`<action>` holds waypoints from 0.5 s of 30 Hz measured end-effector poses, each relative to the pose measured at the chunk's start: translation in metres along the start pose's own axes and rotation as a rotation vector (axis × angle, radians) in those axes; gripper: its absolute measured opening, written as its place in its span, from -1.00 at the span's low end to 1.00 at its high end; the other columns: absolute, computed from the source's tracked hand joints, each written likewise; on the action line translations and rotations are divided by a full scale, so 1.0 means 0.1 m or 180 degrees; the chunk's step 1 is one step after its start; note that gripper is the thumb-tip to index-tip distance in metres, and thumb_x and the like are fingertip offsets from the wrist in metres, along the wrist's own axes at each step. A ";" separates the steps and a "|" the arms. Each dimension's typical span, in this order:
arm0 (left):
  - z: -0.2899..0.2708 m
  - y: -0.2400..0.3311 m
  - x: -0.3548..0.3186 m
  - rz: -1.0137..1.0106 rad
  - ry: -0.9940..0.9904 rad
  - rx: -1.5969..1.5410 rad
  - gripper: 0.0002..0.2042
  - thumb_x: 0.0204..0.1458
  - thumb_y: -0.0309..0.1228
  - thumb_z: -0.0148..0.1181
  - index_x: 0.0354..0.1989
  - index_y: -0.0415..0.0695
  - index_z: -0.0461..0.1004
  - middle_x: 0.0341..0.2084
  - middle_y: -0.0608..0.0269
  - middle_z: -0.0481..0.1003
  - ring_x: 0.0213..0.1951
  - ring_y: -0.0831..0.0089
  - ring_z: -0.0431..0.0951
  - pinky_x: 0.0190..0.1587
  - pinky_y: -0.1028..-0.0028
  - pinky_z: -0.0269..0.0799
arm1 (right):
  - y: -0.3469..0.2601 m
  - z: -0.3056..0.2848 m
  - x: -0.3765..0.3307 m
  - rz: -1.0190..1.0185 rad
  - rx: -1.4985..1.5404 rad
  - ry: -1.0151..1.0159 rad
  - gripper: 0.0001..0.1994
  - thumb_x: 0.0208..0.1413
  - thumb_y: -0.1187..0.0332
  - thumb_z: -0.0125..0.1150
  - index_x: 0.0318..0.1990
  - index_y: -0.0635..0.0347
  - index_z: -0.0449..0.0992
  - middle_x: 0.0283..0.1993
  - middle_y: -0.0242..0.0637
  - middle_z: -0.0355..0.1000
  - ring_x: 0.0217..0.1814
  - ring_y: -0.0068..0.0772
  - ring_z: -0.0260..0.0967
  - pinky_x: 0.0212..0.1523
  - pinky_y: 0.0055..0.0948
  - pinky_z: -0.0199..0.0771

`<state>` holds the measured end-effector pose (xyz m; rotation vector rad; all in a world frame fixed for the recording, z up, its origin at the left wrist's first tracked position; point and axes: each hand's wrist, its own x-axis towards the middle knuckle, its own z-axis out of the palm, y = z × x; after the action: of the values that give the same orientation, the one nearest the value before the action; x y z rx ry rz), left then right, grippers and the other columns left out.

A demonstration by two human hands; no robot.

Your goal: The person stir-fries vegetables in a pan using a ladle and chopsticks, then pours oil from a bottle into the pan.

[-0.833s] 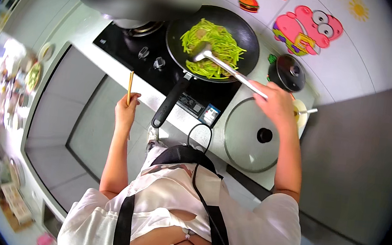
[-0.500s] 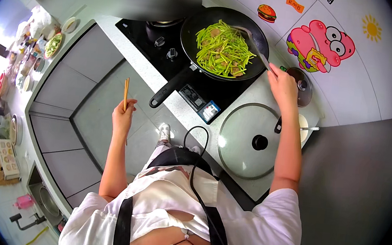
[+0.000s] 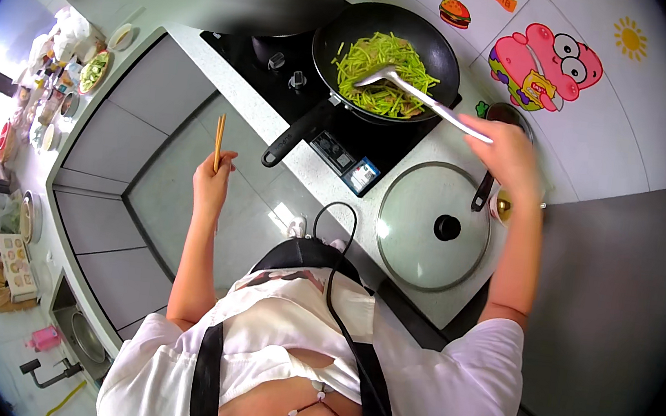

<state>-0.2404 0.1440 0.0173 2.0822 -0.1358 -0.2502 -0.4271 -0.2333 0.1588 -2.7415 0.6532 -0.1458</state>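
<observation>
A black wok (image 3: 388,46) full of green vegetable strips (image 3: 382,64) sits on the black cooktop (image 3: 333,138). My right hand (image 3: 503,153) grips the handle of a metal spatula (image 3: 412,90) whose blade lies in the greens. My left hand (image 3: 213,180) is raised in front of the counter and holds a pair of wooden chopsticks (image 3: 219,139) upright, away from the wok. The wok's long black handle (image 3: 296,134) sticks out over the counter edge toward me, between my hands.
A glass lid (image 3: 434,224) with a black knob lies on the white counter right of the cooktop. A small pot (image 3: 511,121) stands behind my right hand. Bowls and food items crowd the far left counter (image 3: 69,71). Cartoon stickers cover the wall.
My right hand has drawn back from the wok toward the right, and the spatula now reaches in at a longer angle. The view has shifted, so the wok sits more centrally.
</observation>
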 end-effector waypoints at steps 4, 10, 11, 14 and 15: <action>0.08 0.06 0.17 0.0130 -0.0192 -0.0149 -0.80 0.03 -0.35 -0.03 -0.33 -0.18 0.48 -0.64 0.32 0.37 -0.56 0.60 0.29 -0.48 0.56 0.21 | 0.06 -0.58 -0.24 -0.0022 0.0169 -0.0080 -0.70 -0.10 0.30 0.12 -0.15 0.08 0.49 -0.34 -0.14 0.46 -0.38 -0.26 0.42 -0.32 -0.43 0.35; 0.13 0.12 0.39 0.0165 -0.0317 -0.0251 -0.80 0.03 -0.34 -0.02 -0.33 -0.18 0.48 -0.64 0.32 0.37 -0.55 0.60 0.29 -0.47 0.55 0.22 | -0.15 -0.76 -0.14 0.0275 -0.0107 -0.0705 -0.71 -0.13 0.31 0.08 -0.19 0.08 0.52 -0.44 -0.20 0.48 -0.42 -0.26 0.43 -0.32 -0.41 0.37; 0.13 0.10 0.42 0.0159 -0.0311 -0.0274 -0.80 0.03 -0.34 -0.01 -0.33 -0.18 0.48 -0.64 0.32 0.37 -0.55 0.60 0.29 -0.47 0.55 0.22 | -0.25 -0.68 -0.07 0.0325 -0.0413 -0.0677 -0.71 -0.11 0.30 0.08 -0.18 0.06 0.51 -0.41 -0.18 0.47 -0.39 -0.24 0.42 -0.30 -0.41 0.37; 0.14 0.08 0.54 0.0198 -0.0359 -0.0305 -0.80 0.03 -0.35 -0.01 -0.33 -0.19 0.48 -0.64 0.31 0.37 -0.56 0.60 0.29 -0.47 0.55 0.21 | -0.32 -0.31 0.08 0.0397 -0.1160 -0.0438 -0.73 -0.07 0.27 0.09 -0.16 -0.02 0.49 -0.37 -0.16 0.46 -0.34 -0.18 0.41 -0.28 -0.36 0.38; 0.16 0.08 0.56 0.0227 -0.0375 -0.0345 -0.81 0.03 -0.36 -0.01 -0.33 -0.20 0.48 -0.64 0.33 0.36 -0.59 0.64 0.24 -0.52 0.58 0.17 | -0.28 -0.14 0.14 0.0350 -0.1297 -0.0268 -0.74 -0.07 0.25 0.08 -0.16 -0.08 0.50 -0.39 -0.18 0.46 -0.35 -0.14 0.40 -0.28 -0.31 0.38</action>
<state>-0.1898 0.1157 0.0094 1.9513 -0.2615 -0.3297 -0.4057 -0.2201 0.1818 -3.0634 0.8921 0.1444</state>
